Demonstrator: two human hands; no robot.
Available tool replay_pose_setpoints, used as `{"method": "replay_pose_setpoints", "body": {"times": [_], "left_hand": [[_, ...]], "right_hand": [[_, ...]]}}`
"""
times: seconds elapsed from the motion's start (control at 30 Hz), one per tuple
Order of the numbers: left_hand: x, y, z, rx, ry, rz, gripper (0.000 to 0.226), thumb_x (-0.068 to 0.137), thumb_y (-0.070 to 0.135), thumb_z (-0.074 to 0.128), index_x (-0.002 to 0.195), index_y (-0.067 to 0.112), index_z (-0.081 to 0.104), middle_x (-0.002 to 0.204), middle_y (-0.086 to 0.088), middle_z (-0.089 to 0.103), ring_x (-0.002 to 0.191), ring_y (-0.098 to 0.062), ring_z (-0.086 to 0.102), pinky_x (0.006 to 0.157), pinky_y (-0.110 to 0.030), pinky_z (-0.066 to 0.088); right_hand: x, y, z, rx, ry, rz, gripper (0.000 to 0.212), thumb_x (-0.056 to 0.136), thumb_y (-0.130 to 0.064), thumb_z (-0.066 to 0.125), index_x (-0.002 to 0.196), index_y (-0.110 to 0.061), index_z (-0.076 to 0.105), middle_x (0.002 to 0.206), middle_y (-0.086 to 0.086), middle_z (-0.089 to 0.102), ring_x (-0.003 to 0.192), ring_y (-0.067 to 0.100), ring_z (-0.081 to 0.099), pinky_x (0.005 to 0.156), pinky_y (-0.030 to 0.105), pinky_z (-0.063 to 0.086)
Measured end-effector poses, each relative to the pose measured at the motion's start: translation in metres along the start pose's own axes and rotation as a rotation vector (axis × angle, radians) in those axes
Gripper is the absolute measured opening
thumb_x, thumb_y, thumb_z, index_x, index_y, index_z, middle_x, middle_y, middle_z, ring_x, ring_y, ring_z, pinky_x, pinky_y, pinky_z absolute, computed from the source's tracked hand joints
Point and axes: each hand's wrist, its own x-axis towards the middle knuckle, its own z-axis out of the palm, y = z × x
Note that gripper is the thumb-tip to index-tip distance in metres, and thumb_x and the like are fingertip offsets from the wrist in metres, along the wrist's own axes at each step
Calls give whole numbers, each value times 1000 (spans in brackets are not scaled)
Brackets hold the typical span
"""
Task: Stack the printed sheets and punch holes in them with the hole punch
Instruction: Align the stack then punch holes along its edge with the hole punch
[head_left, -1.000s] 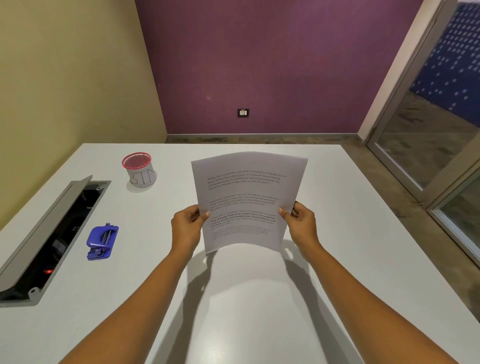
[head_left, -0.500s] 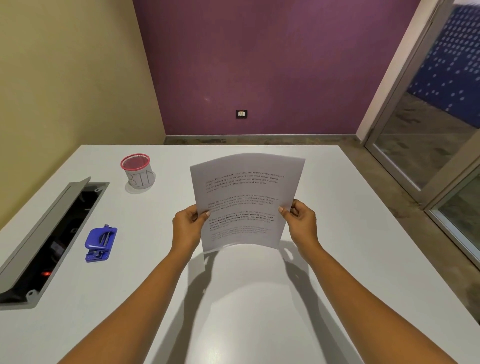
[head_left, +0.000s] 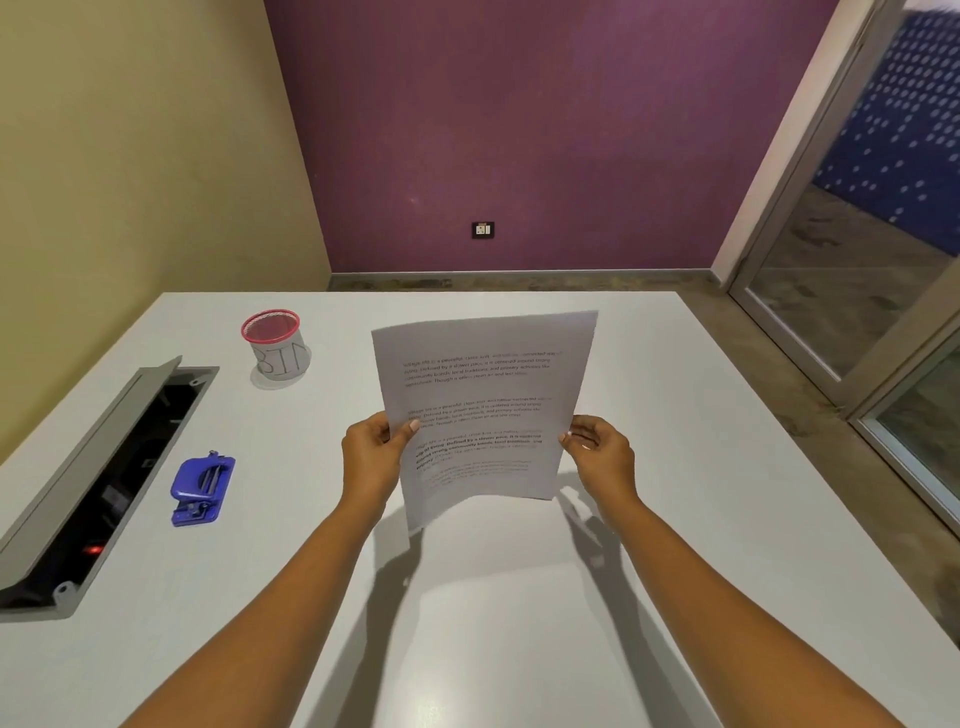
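From the head camera, we grip the printed sheets (head_left: 480, 410) upright above the white worktop (head_left: 519, 623), left hand (head_left: 371, 457) and right hand (head_left: 602, 457) pinching opposite edges. The blue hole punch (head_left: 201, 490) lies well left, near an open cable tray (head_left: 98, 483); a red-rimmed bin cup (head_left: 274, 347) stands farther off.

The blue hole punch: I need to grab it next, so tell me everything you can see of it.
The hole punch is a small blue desk punch, seemingly plastic with a metal strip along its lever. It lies flat on the white table, left of the printed sheets, between the open grey cable hatch and the left hand. Beyond it stands the red-rimmed bin cup. Nothing touches it; no paper is inserted.
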Motion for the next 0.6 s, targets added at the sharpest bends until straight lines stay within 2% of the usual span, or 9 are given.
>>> {"method": "replay_pose_setpoints", "body": {"times": [0.07, 0.13, 0.2, 0.27, 0.33, 0.43, 0.5, 0.57, 0.6], "left_hand": [[1, 3, 1, -42, 26, -6, 9, 87, 7, 59, 94, 7, 65, 82, -1, 66, 72, -14, 62, 64, -21, 50], [1, 5, 2, -79, 46, -8, 6, 86, 6, 59, 88, 7, 65, 76, -1, 64, 66, -16, 58, 63, -24, 47], [1, 5, 3, -110, 70, -19, 11, 86, 5, 60, 77, 10, 63, 65, -3, 55, 57, -17, 44, 57, -25, 38], [0, 6, 5, -171, 87, -46, 17, 86, 6, 60, 72, 15, 62, 63, -4, 49, 58, -17, 38, 57, -26, 35], [-1, 5, 7, -226, 103, -82, 18, 86, 8, 61, 71, 17, 59, 64, -4, 49, 59, -14, 41, 58, -23, 39], [-4, 3, 9, -306, 100, -108, 20, 86, 6, 60, 70, 16, 53, 50, 8, 52, 49, -4, 49, 50, -16, 45], [-5, 2, 9, -352, 91, -119, 17, 85, 3, 60, 74, 15, 56, 56, 6, 58, 51, -4, 55, 46, -13, 47], [-5, 1, 6, -370, 92, -124, 17, 83, -1, 62, 78, 16, 59, 59, 7, 65, 55, -4, 63, 52, -14, 52], [-3, 0, 2, -378, 93, -119, 19, 82, -3, 62, 80, 16, 60, 59, 9, 68, 56, -2, 65, 57, -16, 54]], "right_hand": [[0, 8, 1, -63, 2, 123, 39, 85, -15, 64, 121, -3, 55, 124, 11, 59, 114, 26, 56, 95, 29, 43], [-1, 20, 3, -108, -35, 279, 50, 83, -28, 67, 124, -3, 53, 125, 12, 57, 112, 28, 56, 98, 36, 45], [-4, 27, 5, -98, -120, 418, 59, 80, -41, 67, 121, -1, 54, 106, 10, 58, 99, 25, 56, 92, 39, 48], [-8, 27, 7, 49, -218, 519, 55, 80, -43, 65, 115, 0, 57, 94, 8, 57, 90, 22, 55, 81, 35, 51], [-12, 22, 11, 251, -311, 560, 40, 84, -37, 62, 110, -7, 59, 89, 5, 62, 78, 17, 60, 71, 28, 48], [-14, 15, 17, 565, -349, 534, 13, 93, -15, 52, 103, -9, 57, 69, -1, 68, 43, 3, 59, 65, 27, 54], [-10, 12, 19, 655, -294, 492, 13, 93, -3, 47, 92, -10, 58, 67, -2, 72, 48, 3, 65, 57, 23, 58], [-7, 9, 17, 645, -263, 440, 15, 92, 2, 47, 89, -9, 57, 68, -4, 73, 61, 5, 69, 53, 21, 57], [-6, 7, 16, 622, -251, 408, 13, 92, 2, 47, 94, -6, 57, 75, -3, 73, 67, 8, 69, 57, 21, 56]]}}
